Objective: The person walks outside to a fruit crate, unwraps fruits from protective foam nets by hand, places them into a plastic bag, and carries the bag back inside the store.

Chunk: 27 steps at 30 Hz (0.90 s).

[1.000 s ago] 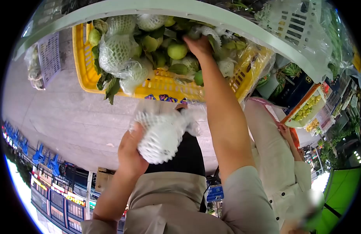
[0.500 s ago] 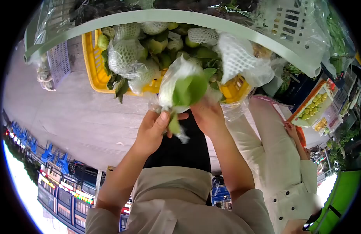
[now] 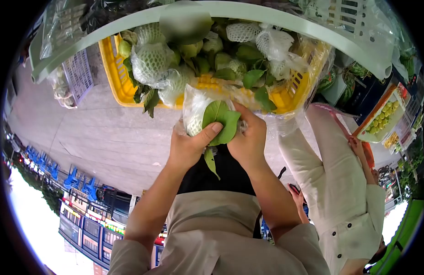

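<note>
Pointing toward the near edge of yellow crate (image 3: 116,92), foam-netted bundle (image 3: 194,114) is clamped between left hand (image 3: 186,145) and right hand (image 3: 249,137), left being nearer its white end.

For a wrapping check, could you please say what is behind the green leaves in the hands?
White foam netting and clear plastic show behind the green leaves. Whatever the leaves, left hand and right hand cover cannot be seen.
</note>
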Motion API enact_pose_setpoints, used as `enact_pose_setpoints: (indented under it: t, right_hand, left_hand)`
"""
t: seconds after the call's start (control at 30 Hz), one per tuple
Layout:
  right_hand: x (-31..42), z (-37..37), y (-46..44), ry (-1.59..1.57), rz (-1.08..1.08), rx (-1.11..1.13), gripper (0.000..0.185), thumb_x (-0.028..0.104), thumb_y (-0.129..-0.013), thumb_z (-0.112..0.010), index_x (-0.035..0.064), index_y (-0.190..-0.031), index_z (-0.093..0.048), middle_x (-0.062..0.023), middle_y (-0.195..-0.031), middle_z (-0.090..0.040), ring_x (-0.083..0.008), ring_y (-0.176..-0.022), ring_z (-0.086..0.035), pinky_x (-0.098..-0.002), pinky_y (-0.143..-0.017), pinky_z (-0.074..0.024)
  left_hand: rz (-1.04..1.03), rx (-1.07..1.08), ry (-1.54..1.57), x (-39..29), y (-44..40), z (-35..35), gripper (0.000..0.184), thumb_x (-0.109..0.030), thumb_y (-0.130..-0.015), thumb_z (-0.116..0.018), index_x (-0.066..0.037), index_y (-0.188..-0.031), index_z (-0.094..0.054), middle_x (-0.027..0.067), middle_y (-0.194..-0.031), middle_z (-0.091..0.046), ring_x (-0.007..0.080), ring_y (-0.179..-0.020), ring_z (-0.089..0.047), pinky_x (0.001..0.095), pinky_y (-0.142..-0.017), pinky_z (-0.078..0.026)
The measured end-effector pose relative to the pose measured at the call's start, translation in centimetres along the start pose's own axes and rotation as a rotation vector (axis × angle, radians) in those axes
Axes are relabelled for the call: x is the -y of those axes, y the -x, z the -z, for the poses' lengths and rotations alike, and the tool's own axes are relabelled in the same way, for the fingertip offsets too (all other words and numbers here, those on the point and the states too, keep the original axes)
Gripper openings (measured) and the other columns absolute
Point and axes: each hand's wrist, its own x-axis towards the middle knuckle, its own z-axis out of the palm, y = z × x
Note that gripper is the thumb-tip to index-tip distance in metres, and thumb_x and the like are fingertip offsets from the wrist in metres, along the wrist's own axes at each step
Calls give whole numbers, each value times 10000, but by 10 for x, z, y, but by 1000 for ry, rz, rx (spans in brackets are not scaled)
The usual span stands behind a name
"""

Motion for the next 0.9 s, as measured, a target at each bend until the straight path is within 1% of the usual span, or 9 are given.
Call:
enact_pose_setpoints:
  t: [0.2, 0.27, 0.33, 0.37, 0.47, 0.6, 0.7, 0.83, 0.9]
  right_hand:
    - [-26, -1, -10, 32, -142, 25, 280, 75, -844, -713, -14, -1108, -733, -101, -935, -769, -150, -820, -709, -299, -763, -545]
    - [-28, 2, -15, -312, -424, 126, 259, 95, -906, -678, -46, -1120, -718, -66, -971, -739, -120, -840, -665, -273, -750, -525]
    - [-30, -1, -17, -357, -378, 46, 269, 50, -919, -656, -67, -1159, -687, -78, -1001, -711, -118, -889, -647, -264, -781, -513]
    - [-29, 2, -13, -321, -341, 12, 262, 55, -935, -653, -63, -1168, -675, -75, -1020, -705, -112, -912, -638, -260, -807, -504]
    - [-9, 3, -10, -295, -239, -59, 235, 63, -949, -644, -45, -1157, -663, -71, -1015, -710, -109, -921, -636, -258, -824, -502]
    - [-5, 0, -9, -305, -146, -241, 198, 66, -957, -629, -25, -1131, -652, -67, -1002, -706, -107, -931, -626, -260, -821, -502]
    - [1, -4, -3, -327, -196, -216, 189, 53, -947, -629, -23, -1119, -643, -47, -995, -682, -86, -899, -612, -254, -792, -503]
    - [8, -10, 7, -373, -280, -43, 165, 53, -942, -608, -16, -1088, -638, -24, -982, -667, -58, -870, -594, -245, -752, -494]
    - [-1, -6, 1, -433, -266, 6, 163, 73, -958, -594, -11, -1089, -642, -20, -973, -665, -57, -864, -593, -244, -748, -493]
  left_hand:
    - [-27, 217, -320, 1, 6, 21, 627, -167, -786, -896, 19, -1304, -596, 76, -1152, -686, 175, -1047, -655, 327, -938, -534]
    - [12, 262, -398, 11, 10, 27, 771, -180, -745, -920, 15, -1385, -536, 73, -1198, -660, 178, -1111, -629, 341, -978, -509]
    - [28, 254, -2, 17, 9, 34, 928, -276, -748, -920, 17, -1473, -419, 103, -1298, -623, 201, -1164, -628, 345, -1012, -509]
    - [55, 168, 84, 22, 13, 34, 1072, -520, -750, -888, 15, -1509, -352, 98, -1346, -594, 231, -1209, -617, 330, -941, -525]
    - [225, 25, 339, 21, 9, 43, 1277, -877, -679, -650, -16, -1557, -306, 117, -1464, -519, 296, -1296, -584, 216, -582, -431]
    - [207, 180, 529, 23, 13, 40, 1304, -790, -689, -742, -41, -1613, -209, 133, -1539, -441, 310, -1338, -554, 181, -539, -381]
    - [-52, 242, 55, 28, 18, 29, 1156, -278, -839, -867, -12, -1636, -73, 90, -1639, -283, 233, -1410, -460, 205, -723, -514]
    - [6, -3, -122, 13, 4, 10, 617, -202, -811, -887, 48, -1287, -584, 96, -1185, -698, 177, -1087, -654, 312, -916, -522]
    - [7, 5, -127, 19, 2, 21, 604, -216, -815, -878, 54, -1274, -595, 95, -1168, -704, 178, -1061, -661, 327, -938, -521]
